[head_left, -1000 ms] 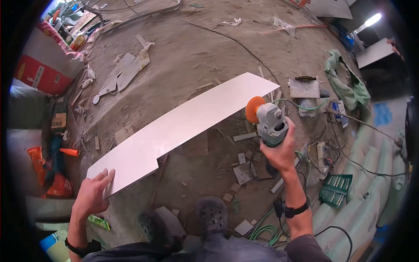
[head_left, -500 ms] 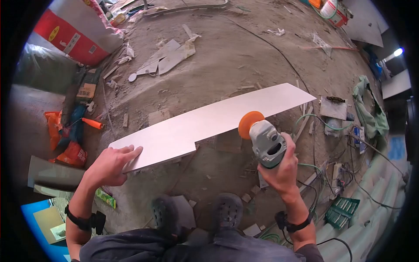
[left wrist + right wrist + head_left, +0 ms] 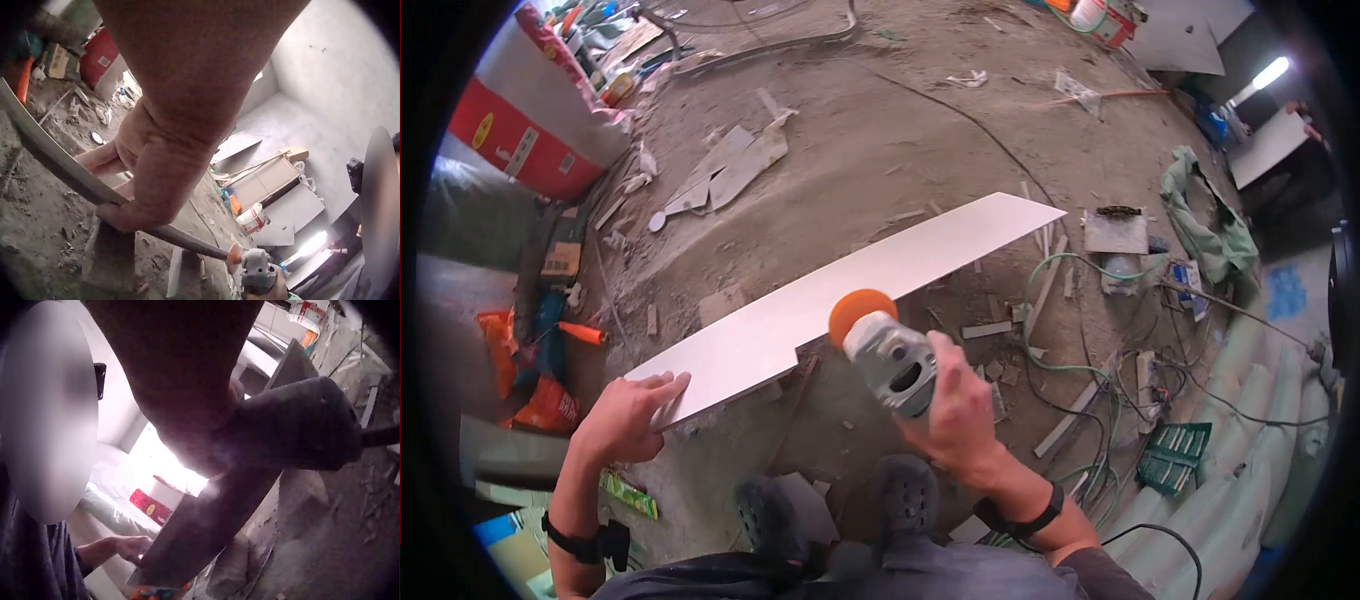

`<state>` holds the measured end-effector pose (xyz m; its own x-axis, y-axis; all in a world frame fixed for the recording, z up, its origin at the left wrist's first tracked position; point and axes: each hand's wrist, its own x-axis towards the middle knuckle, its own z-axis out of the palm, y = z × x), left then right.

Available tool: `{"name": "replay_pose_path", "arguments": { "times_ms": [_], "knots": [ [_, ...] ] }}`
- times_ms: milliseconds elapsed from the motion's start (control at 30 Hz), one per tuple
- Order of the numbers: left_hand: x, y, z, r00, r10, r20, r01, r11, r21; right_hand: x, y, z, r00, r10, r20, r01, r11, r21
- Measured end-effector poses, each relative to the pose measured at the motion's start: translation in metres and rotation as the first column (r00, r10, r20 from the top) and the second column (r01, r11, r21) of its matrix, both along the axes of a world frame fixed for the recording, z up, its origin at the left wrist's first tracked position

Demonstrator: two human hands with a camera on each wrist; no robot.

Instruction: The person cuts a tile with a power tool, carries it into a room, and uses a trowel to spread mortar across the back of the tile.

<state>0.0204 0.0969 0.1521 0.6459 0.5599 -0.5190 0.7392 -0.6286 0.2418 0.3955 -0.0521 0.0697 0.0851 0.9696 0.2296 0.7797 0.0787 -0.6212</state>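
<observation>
White panel (image 3: 900,262): end pinched by my left fingers (image 3: 672,388); grinder (image 3: 895,362), gripped in my right fingers (image 3: 945,372), disc at panel's near edge.

Your board (image 3: 900,262) is plain white on top, and the disc (image 3: 862,312) on your power tool (image 3: 895,368) is bright orange against the tool's pale grey body. Your wristbands (image 3: 1040,512) are black, your trousers (image 3: 700,578) dark blue-grey, your shoes (image 3: 908,495) dark grey dotted with darker holes. Around you the floor (image 3: 880,130) is dusty grey-brown. The big sack (image 3: 510,140) is red and greyish white, marked with a yellow oval. You also have a muted green cloth (image 3: 1215,225), a dark green pouch (image 3: 1175,457) with pale stripes, and a vivid orange handle (image 3: 581,332).
</observation>
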Motion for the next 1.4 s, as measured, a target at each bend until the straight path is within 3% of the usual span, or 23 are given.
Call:
{"name": "replay_pose_path", "arguments": {
  "times_ms": [133,200,267,333,400,433,467,533,600,633,733,800,900,1000,1067,1100,1167,1200,1233,1267,1333,1400],
  "knots": [
    [0.002,0.001,0.004,1.000,0.014,-0.015,-0.014,1.000,0.006,0.055,0.006,0.002,0.984,-0.175,0.010,0.175,0.984,0.042],
    [0.001,0.003,0.004,1.000,0.011,0.004,-0.011,1.000,0.010,0.087,0.010,0.007,0.937,-0.337,-0.091,0.335,0.942,-0.039],
    [-0.004,0.006,0.003,1.000,-0.004,0.031,0.003,1.000,0.016,0.129,0.016,0.001,0.930,-0.365,-0.031,0.367,0.924,0.105],
    [-0.010,0.008,-0.007,0.997,-0.007,0.071,0.005,1.000,0.028,0.169,0.021,0.001,0.896,-0.438,-0.070,0.443,0.892,0.088],
    [-0.016,0.007,-0.014,0.991,-0.049,0.123,0.046,0.999,0.025,0.209,0.017,0.000,0.838,-0.500,-0.220,0.514,0.858,0.008],
    [-0.012,0.006,-0.011,0.997,-0.044,0.067,0.045,0.999,-0.015,0.232,0.007,-0.013,0.821,-0.508,-0.260,0.533,0.846,0.028],
    [-0.012,0.004,-0.013,1.000,-0.030,0.007,0.030,0.998,-0.052,0.233,-0.002,0.001,0.754,-0.495,-0.431,0.528,0.848,-0.051],
    [-0.033,-0.012,-0.047,0.990,-0.138,0.007,0.136,0.982,0.132,0.235,-0.024,0.004,0.678,-0.458,-0.574,0.552,0.834,-0.014],
    [0.007,-0.039,-0.032,0.952,0.138,-0.272,-0.173,0.979,-0.110,0.231,-0.048,0.001,0.565,-0.451,-0.690,0.579,0.813,-0.058],
    [0.009,-0.054,-0.039,0.971,0.132,-0.200,-0.144,0.988,-0.047,0.217,-0.057,0.021,0.412,-0.428,-0.805,0.596,0.795,-0.118],
    [0.021,-0.089,-0.063,0.988,0.053,-0.145,-0.034,0.991,0.126,0.201,-0.086,0.025,0.298,-0.392,-0.870,0.613,0.777,-0.140],
    [0.014,-0.100,-0.098,0.990,-0.034,-0.134,0.072,0.953,0.294,0.190,-0.102,0.026,0.292,-0.406,-0.866,0.586,0.792,-0.174],
    [0.013,-0.107,-0.120,0.971,-0.079,-0.226,0.159,0.919,0.361,0.169,-0.116,0.027,0.068,-0.321,-0.945,0.558,0.797,-0.231],
    [0.013,-0.100,-0.122,0.927,-0.114,-0.357,0.273,0.857,0.437,0.158,-0.122,0.016,0.015,-0.227,-0.974,0.509,0.840,-0.188],
    [0.019,-0.081,-0.104,0.890,-0.315,-0.329,0.407,0.874,0.264,0.154,-0.125,0.015,0.002,-0.180,-0.984,0.481,0.862,-0.157],
    [0.062,-0.071,-0.055,0.878,-0.363,-0.311,0.403,0.913,0.071,0.151,-0.126,0.014,-0.037,-0.145,-0.989,0.461,0.875,-0.145],
    [0.075,-0.019,-0.069,0.873,-0.484,-0.063,0.486,0.874,0.011,0.144,-0.125,0.009,-0.107,-0.083,-0.991,0.432,0.894,-0.121],
    [0.121,-0.015,-0.029,0.874,-0.479,0.077,0.485,0.868,-0.104,0.140,-0.122,0.010,-0.112,-0.073,-0.991,0.427,0.897,-0.114],
    [0.154,-0.005,-0.020,0.873,-0.474,0.119,0.488,0.841,-0.234,0.136,-0.120,0.012,-0.206,-0.002,-0.979,0.401,0.912,-0.086],
    [0.198,-0.008,-0.001,0.909,-0.382,0.168,0.418,0.823,-0.385,0.134,-0.118,0.013,-0.296,0.066,-0.953,0.380,0.924,-0.054],
    [0.268,-0.032,0.001,0.950,-0.197,0.241,0.308,0.697,-0.647,0.134,-0.110,0.013,-0.288,0.122,-0.950,0.368,0.930,0.008],
    [0.332,-0.072,-0.023,0.959,0.012,0.284,0.248,0.447,-0.859,0.133,-0.105,0.011,-0.301,0.149,-0.942,0.368,0.929,0.029]
  ]
}}
